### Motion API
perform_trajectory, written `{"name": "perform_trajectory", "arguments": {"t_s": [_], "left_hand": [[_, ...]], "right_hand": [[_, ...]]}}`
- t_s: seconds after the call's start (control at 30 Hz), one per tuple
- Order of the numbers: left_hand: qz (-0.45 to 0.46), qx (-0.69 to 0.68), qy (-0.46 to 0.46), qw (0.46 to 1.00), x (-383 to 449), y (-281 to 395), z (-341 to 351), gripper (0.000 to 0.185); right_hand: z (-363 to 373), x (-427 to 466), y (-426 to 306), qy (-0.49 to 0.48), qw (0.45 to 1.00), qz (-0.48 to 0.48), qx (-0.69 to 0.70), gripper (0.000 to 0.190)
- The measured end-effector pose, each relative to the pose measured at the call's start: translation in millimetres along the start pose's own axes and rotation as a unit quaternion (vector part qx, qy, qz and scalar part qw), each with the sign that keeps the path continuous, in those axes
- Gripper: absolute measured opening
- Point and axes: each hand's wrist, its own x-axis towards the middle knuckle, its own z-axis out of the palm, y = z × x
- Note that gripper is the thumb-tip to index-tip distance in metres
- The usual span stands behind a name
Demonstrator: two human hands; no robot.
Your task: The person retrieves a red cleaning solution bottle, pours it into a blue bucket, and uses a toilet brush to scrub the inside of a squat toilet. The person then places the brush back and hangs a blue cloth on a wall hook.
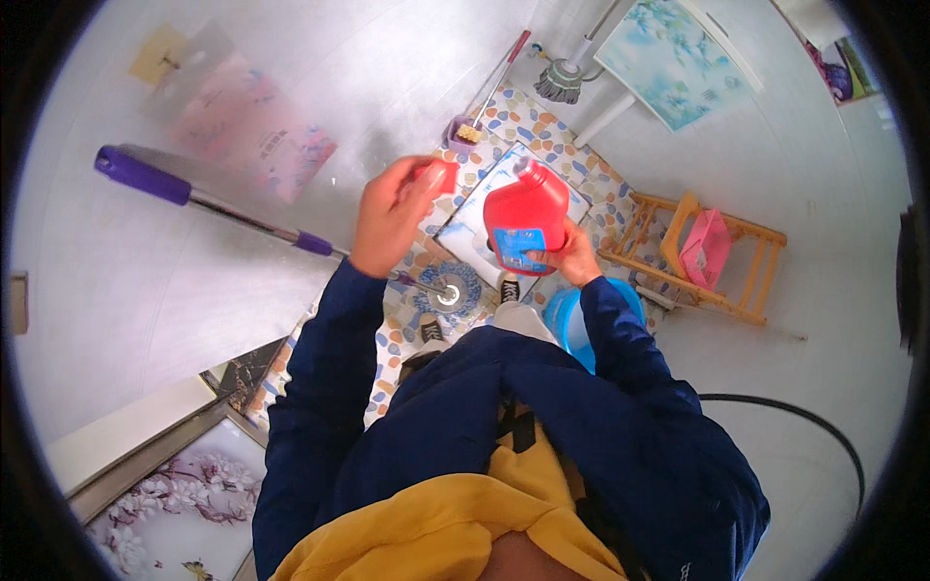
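My right hand (570,258) grips a red plastic bottle (527,207) by its lower side. The bottle bears a blue label with writing, and its angled neck is uncapped, tilted up and away from me. To the left of it, at about neck height, my left hand (396,214) holds a red cap (445,177) between thumb and fingers. Cap and bottle are apart. Beneath the bottle, a white slab with blue streaks (465,218) lies on the floor, partly hidden by the bottle.
A flat mop with a purple handle (142,174) leans at left. A purple holder (459,138), a grey string mop (559,81) and a wooden rack (763,279) with a pink basket (706,250) stand along the walls. A blue bucket (563,319) is by my right leg.
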Motion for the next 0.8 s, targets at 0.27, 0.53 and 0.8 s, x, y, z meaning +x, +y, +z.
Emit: {"name": "perform_trajectory", "arguments": {"t_s": [0.27,0.53,0.8], "left_hand": [[0.027,0.029,-0.142,0.989,-26.1,19.3,-9.6,0.025],[0.092,0.209,-0.133,0.965,-46.2,20.8,8.1,0.022],[0.243,0.140,-0.322,0.904,-36.8,24.3,19.2,0.032]], "right_hand": [[69.1,-59.8,-5.1,-0.015,0.997,-0.070,-0.037,0.062],[66.5,-74.0,10.9,0.032,0.988,-0.117,-0.095,0.065],[39.4,-85.4,-10.6,0.029,0.984,-0.127,-0.124,0.057]]}}
